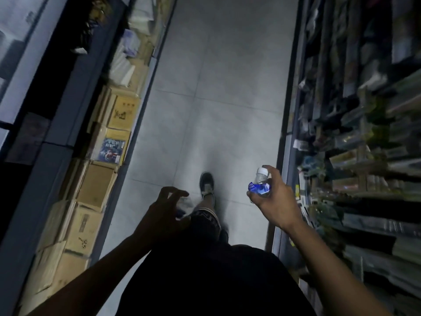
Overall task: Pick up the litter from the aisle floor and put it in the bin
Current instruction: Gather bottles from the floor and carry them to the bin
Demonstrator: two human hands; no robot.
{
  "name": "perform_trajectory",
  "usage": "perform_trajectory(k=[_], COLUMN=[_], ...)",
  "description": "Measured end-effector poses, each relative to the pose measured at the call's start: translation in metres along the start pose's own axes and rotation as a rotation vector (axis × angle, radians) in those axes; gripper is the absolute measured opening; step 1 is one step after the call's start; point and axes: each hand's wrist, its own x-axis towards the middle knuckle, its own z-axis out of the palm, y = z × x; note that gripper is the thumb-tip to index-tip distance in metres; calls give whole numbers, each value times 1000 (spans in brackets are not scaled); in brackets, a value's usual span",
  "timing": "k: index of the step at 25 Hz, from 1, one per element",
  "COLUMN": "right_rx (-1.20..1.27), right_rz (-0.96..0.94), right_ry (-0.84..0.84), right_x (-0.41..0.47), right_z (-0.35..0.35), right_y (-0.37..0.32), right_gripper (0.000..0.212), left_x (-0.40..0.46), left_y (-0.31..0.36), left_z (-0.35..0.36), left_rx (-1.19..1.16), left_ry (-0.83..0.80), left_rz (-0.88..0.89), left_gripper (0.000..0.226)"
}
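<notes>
While grey tiled floor [218, 92] ran between cardboard boxes [95, 185] on the left and blurred stocked shelves [364, 156] on the right, the right hand [276, 197] was raised, fingers clamped around a crumpled plastic bottle [259, 185] with a white cap. The left hand [166, 208] hovered empty, fingers spread apart.

I see a clear, glossy plastic bottle [259, 185] with a white cap and shiny blue label. Below it, the floor [216, 99] is matt grey tile. Left of the bottle, the boxes [95, 185] look like dull brown cardboard.
</notes>
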Motion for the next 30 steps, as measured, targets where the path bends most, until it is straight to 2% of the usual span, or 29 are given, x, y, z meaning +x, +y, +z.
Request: perform_trajectory(k=[3, 6, 11, 16, 22, 30], right_rx=[-7, -7, 44, 134, 130, 69], right_rz=[15, 38, 162, 248, 129, -43], right_ry=[-4, -1, 49, 118, 116, 11], right_x=[60, 96, 156, 252, 407, 612], right_z=[-19, -40, -88, -152, -246, -316], right_y=[-30, -46, -36, -22, -55, -162], right_gripper=[68, 69, 70, 73, 70, 67], left_x=[71, 145, 277, 409, 510, 624], left_y=[20, 49, 116, 184, 239, 248], left_z=[-37, -70, -108, -118, -131, -193], left_rx=[-27, -5, 99, 156, 123, -24], left_ry=[33, 66, -24, -89, -71, 47], left_rz=[-30, 57, 190, 238, 177, -42], left_gripper=[60, 57, 55, 58, 59, 60])
